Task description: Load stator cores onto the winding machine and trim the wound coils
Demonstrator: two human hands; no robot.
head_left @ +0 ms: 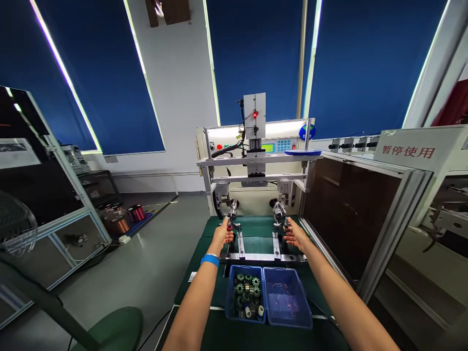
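My left hand (222,236) is at the front of the left metal spindle (233,209) of a bench machine. Its thumb points up and its fingers curl round a small red-and-dark part (229,227). On the other side, my right hand (297,236) is closed at the tip of the right spindle (279,212); its fingers mostly hide the small part there. Between my hands, two metal arms (241,245) rise from a crossbar (256,257). Nearer to me, a blue bin (227,306) holds several green-toothed motor stators (240,288). A blue band circles my left wrist.
Beside the stator bin, a second blue bin (306,319) holds thin wire scraps (288,300). The machine's frame (226,161) and keypad panel (283,146) stand behind. A dark panel (336,209) borders the right. A green stool (113,331) and wire spools (136,212) are at left.
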